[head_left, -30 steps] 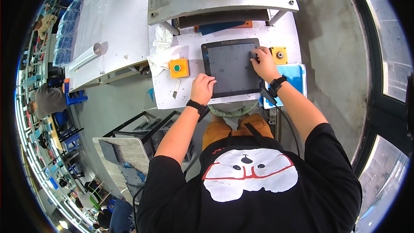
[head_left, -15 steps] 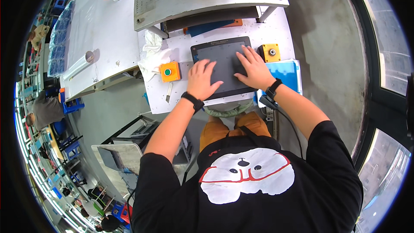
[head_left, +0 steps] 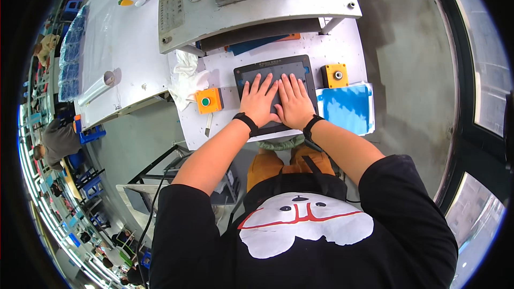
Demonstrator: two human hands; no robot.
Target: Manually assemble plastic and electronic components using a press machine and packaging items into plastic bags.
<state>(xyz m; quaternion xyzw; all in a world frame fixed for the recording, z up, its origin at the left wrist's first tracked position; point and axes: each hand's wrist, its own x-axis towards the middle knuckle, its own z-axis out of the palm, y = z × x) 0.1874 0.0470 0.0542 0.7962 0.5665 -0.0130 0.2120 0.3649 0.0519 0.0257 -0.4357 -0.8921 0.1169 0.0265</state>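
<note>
Dark framed panel lies flat on the white table, close to the edge nearest me, its longer sides running away from my body. Both of my hands are on it, palms down. My left hand covers the left half of the screen and my right hand the right half, fingers straight and pointing away from me. Neither hand grasps anything: nothing is pinched and no fingers curl around the frame. (Thumbs come close together near the lower middle; I cannot tell whether they touch.)

Reasoning on the hold: flat palms side by side probably spread contact over the surface rather than loading one spot, and the symmetry likely keeps the panel from turning. How hard I press cannot be read.

Placement: panel sits between a box with a green button on my left and a yellow box with a metal knob on my right, perhaps so both controls are within easy reach. A metal press stands just beyond; the panel lies in front of it, presumably to leave my hands room. Blue sheet lies beside the panel on the right, white cloth farther left, likely parked off the working spot.
</note>
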